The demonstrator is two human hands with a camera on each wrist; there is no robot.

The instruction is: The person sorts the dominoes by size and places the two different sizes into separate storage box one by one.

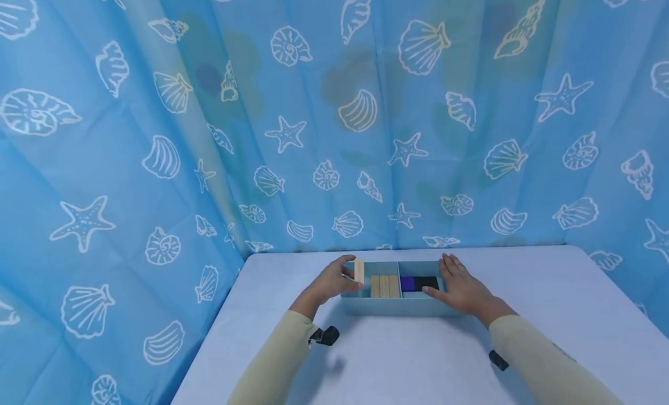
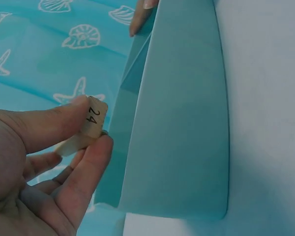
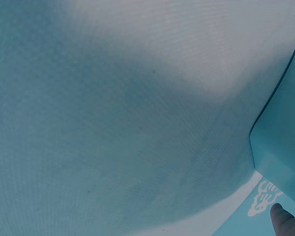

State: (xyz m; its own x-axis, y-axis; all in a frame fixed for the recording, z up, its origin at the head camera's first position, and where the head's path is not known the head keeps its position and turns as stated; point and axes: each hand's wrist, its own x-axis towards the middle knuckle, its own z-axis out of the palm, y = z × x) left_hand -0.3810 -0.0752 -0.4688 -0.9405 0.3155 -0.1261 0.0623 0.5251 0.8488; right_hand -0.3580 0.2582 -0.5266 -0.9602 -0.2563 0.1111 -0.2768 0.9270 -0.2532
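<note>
My left hand (image 1: pixel 330 279) pinches a small wooden block (image 2: pixel 96 118) between thumb and fingers, over the left end of a pale blue two-compartment box (image 1: pixel 401 307). The number 24 shows on the block's end in the left wrist view. Several similar wooden blocks (image 1: pixel 384 286) lie side by side in the left compartment. A purple piece (image 1: pixel 407 283) and a black piece (image 1: pixel 425 283) are in the right compartment; their kind is unclear. At the box's right end rests my right hand (image 1: pixel 467 290), fingers extended along the side and thumb across the front corner.
The box stands on a white-covered table (image 1: pixel 397 358) near its back edge. Behind and to the left hangs a blue curtain (image 1: pixel 324 132) with white shell and starfish prints. A divider (image 1: pixel 399 277) separates the box's compartments.
</note>
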